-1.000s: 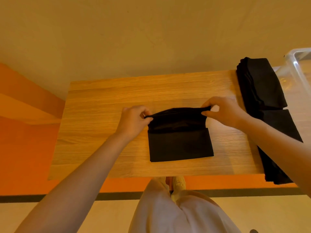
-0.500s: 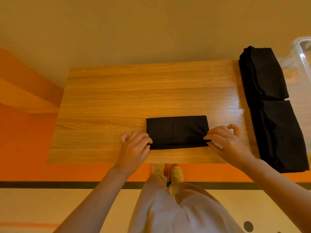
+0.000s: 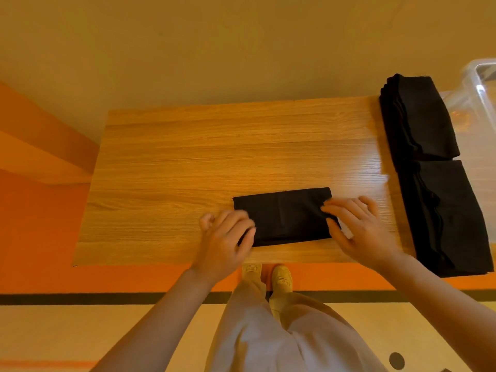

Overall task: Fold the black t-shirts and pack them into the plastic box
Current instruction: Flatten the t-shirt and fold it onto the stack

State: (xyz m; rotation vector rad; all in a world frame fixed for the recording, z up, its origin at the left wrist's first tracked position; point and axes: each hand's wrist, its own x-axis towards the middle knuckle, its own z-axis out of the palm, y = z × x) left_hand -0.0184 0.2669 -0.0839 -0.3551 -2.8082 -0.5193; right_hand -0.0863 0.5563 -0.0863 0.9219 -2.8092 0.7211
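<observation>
On the folded black t-shirt, near the front edge of the wooden table, the left hand is lying with loosely bent fingers over its left end, the right hand pressing straight fingers on its right end. Right of this shirt, folded black stacks are sitting beside the plastic box.
</observation>
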